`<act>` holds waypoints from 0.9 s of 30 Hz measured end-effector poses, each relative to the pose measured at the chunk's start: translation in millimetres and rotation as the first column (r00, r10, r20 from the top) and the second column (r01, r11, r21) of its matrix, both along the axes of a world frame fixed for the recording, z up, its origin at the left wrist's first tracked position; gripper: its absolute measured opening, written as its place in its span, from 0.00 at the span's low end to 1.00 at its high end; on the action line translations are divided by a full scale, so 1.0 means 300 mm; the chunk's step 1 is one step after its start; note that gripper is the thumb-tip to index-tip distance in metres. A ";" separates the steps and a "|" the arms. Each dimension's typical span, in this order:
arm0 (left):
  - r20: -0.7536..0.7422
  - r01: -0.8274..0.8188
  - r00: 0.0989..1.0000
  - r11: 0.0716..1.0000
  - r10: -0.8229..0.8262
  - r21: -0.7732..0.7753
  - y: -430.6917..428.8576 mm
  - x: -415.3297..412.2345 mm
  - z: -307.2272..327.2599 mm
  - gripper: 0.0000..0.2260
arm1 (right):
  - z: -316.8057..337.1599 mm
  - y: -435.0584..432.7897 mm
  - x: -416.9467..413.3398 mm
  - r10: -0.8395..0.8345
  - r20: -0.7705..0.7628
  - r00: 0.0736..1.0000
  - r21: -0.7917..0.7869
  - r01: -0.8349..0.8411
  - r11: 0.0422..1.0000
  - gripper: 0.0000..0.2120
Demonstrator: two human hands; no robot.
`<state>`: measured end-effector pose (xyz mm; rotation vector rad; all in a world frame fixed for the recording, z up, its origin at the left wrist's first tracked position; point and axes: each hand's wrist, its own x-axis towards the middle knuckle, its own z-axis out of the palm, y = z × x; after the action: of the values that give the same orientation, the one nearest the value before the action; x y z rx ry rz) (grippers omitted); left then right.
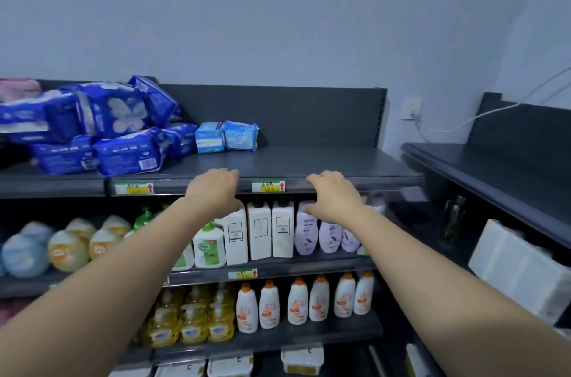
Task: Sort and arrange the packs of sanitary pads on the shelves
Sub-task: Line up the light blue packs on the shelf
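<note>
Currently both hands sit at the front edge of the top shelf [309, 160], palms down and apart from each other. The left hand [213, 191] is near the middle of that edge and the right hand [335, 196] is further toward the right end. A yellow-and-green price tag [268, 186] on the edge strip shows between them. Each hand has its fingers loosely bent with nothing in them. Whether the fingertips touch the edge cannot be told.

The sanitary pads lie on the top shelf, all in its left half. A heap of dark blue packs [111, 111] fills the left end, with some flat, some tilted and some stacked on others. Two light blue packs [209, 137] stand side by side, touching, just right of the heap toward the back edge. A pink pack [18, 89] shows at the far left back corner, blurred.

On the second shelf, white square pump bottles [259, 231] stand in a row at the front, with lilac bottles [306, 231] just to their right. A green hand-soap bottle [208, 247] stands to their left. On the third shelf, white bottles with orange caps [268, 304] stand right of yellow bottles [191, 324].

A wall socket [412, 111] with a white cable sits beyond the shelf's right end.
</note>
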<state>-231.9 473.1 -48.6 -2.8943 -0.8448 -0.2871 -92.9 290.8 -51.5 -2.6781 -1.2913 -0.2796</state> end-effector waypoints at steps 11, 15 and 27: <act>0.031 -0.162 0.986 0.987 0.161 0.018 0.389 0.245 0.030 0.18 | 0.045 0.483 0.313 0.150 0.009 0.989 0.013 -0.150 0.989 0.29; 0.041 -0.207 0.978 0.978 0.207 0.012 0.512 0.350 0.032 0.22 | 0.058 0.633 0.426 0.193 0.008 0.981 0.002 -0.193 0.981 0.29; 0.061 -0.227 0.972 0.974 0.227 -0.004 0.850 0.524 -0.051 0.25 | -0.031 1.027 0.634 0.269 -0.026 0.963 0.043 -0.268 0.963 0.29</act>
<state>-74.7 728.1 -64.0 -2.7633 -1.1717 -0.3541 97.4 598.9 -60.7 -2.4259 -1.5985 -0.2234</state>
